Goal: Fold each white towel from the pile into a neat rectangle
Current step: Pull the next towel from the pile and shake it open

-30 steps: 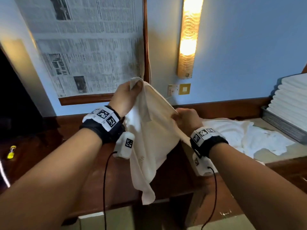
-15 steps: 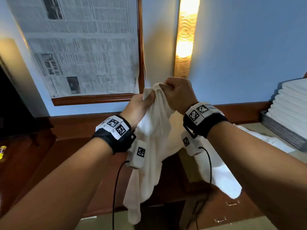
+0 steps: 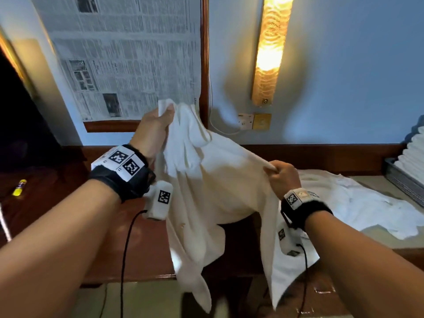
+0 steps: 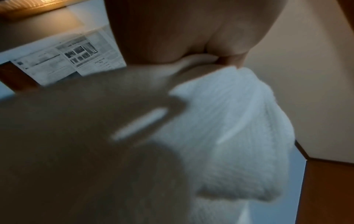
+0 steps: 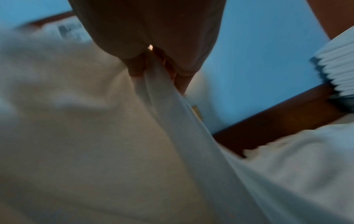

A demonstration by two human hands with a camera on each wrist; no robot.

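A white towel (image 3: 220, 191) hangs in the air between both hands, above the wooden counter. My left hand (image 3: 158, 127) is raised and pinches the towel's upper corner. My right hand (image 3: 281, 175) is lower and to the right, and grips the towel's edge, pulling it taut. Two loose tails of the towel dangle below the counter's front edge. In the left wrist view the fingers (image 4: 229, 60) clamp a bunched fold of the towel (image 4: 226, 136). In the right wrist view the fingers (image 5: 138, 68) pinch a stretched edge of the towel (image 5: 95, 136).
Crumpled white towels (image 3: 358, 203) lie on the counter at the right. A stack of folded towels (image 3: 413, 152) sits in a grey tray (image 3: 403, 182) at the far right. A yellow marker (image 3: 19, 187) lies on the dark wooden counter (image 3: 68, 203) at the left. Behind are a wall lamp (image 3: 270, 49) and a socket (image 3: 246, 121).
The hands were together at the towel's top half a second ago. Now the right hand has slid down and to the right along the edge, spreading the towel out.
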